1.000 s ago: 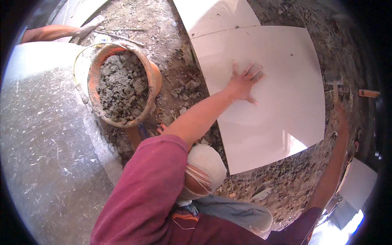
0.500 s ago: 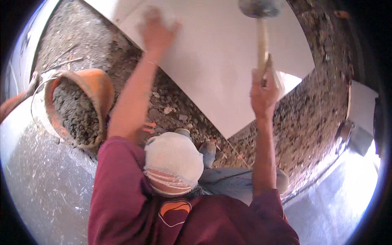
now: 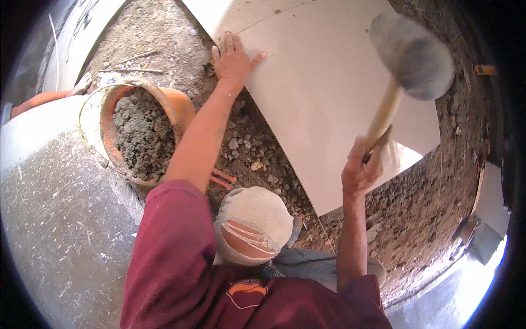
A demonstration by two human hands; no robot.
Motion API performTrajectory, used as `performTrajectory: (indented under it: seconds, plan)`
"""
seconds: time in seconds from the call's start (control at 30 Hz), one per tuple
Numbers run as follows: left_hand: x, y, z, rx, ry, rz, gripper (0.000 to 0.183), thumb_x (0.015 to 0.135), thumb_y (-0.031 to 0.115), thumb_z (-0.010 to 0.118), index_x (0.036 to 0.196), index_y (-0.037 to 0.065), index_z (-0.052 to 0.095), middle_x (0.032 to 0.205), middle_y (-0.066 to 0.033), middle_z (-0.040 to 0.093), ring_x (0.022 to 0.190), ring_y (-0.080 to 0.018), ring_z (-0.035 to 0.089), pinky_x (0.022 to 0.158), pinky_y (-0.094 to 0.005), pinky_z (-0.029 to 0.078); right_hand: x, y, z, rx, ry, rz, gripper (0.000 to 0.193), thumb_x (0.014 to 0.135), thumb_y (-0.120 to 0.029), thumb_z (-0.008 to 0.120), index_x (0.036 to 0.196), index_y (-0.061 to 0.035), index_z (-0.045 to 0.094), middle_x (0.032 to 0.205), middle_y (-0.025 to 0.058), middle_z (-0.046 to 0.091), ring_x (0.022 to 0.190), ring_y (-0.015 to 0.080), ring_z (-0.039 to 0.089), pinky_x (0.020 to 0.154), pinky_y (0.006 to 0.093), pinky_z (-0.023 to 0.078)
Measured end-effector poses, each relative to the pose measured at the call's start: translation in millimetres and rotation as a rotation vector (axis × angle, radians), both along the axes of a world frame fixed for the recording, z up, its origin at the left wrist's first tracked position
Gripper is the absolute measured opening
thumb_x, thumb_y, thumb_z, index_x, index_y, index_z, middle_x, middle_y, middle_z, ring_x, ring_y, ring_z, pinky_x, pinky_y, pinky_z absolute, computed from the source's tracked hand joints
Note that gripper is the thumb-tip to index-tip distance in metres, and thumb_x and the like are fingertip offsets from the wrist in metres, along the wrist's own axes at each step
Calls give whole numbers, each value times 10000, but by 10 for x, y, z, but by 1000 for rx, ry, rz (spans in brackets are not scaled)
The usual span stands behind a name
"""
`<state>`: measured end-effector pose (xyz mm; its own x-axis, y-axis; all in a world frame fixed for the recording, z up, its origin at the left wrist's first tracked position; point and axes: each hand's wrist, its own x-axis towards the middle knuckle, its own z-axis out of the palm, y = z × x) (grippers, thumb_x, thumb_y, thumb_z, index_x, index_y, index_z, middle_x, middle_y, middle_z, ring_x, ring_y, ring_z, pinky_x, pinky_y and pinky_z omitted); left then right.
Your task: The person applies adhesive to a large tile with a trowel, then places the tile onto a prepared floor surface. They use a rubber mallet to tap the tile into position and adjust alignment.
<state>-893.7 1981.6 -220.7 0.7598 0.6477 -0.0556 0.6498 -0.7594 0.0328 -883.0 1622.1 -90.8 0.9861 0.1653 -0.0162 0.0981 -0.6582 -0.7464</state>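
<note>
A large pale floor tile lies over rough, stony mortar, one corner pointing toward me. My left hand rests flat near its left edge, fingers spread. In my right hand is the wooden handle of a rubber mallet; its dark, slightly blurred head is raised above the right part of the tile. My right fingers are wrapped round the handle. Whether the mallet head touches the tile I cannot tell, but it looks lifted.
An orange bucket of grey mortar lies tipped at left, near another person's arm. Thin sticks lie behind it. A string crosses the soil at right. Pale tile pieces stand at far right.
The mallet head has swung up nearer and to the right. My left hand, blurred before, now lies still on the tile's left edge. The whole view has shifted.
</note>
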Motion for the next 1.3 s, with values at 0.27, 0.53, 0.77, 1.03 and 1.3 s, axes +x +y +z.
performTrajectory:
  seconds: [0.27, 0.53, 0.77, 1.03, 1.3]
  plan:
    - [-1, -8, 213, -92, 173, 39, 1019, 942, 783, 401, 1634, 69, 182, 1708, -119, 164, 1578, -276, 150, 1278, -495, 110, 205, 369, 45, -82, -86, 271, 600, 1033, -155, 590, 1597, -144, 384, 902, 219, 726, 617, 119, 539, 568, 316, 496]
    - [17, 26, 284, -164, 161, 43, 954, 974, 718, 427, 1637, 82, 170, 1712, -99, 159, 1578, -259, 154, 1284, -488, 102, 280, 572, -39, -246, -87, 457, 615, 1033, -175, 574, 1602, -99, 352, 1079, 187, 749, 663, 124, 562, 585, 320, 505]
    - [-34, 52, 255, -105, 90, -17, 898, 991, 650, 460, 1623, 62, 213, 1704, -136, 178, 1566, -304, 194, 1264, -552, 125, 267, 384, 324, 75, -152, 246, 662, 1029, -139, 552, 1623, -50, 272, 757, 18, 599, 586, 70, 497, 528, 258, 442]
    - [244, 1026, 516, -40, 357, -251, 1036, 798, 731, 685, 1636, 388, 182, 1714, -19, 193, 1548, -271, 270, 1254, -562, 188, -33, 76, 461, 134, 108, 74, 654, 1032, -108, 558, 1595, 36, 259, 714, 2, 543, 572, 53, 504, 481, 242, 430]
    - [326, 1484, 569, -48, 388, -385, 1285, 615, 654, 881, 1637, 407, 143, 1698, -31, 242, 1538, -277, 293, 1249, -552, 224, -105, 264, 304, 412, -155, 178, 637, 1018, -106, 548, 1576, 57, 288, 725, 64, 618, 542, 78, 535, 461, 255, 431]
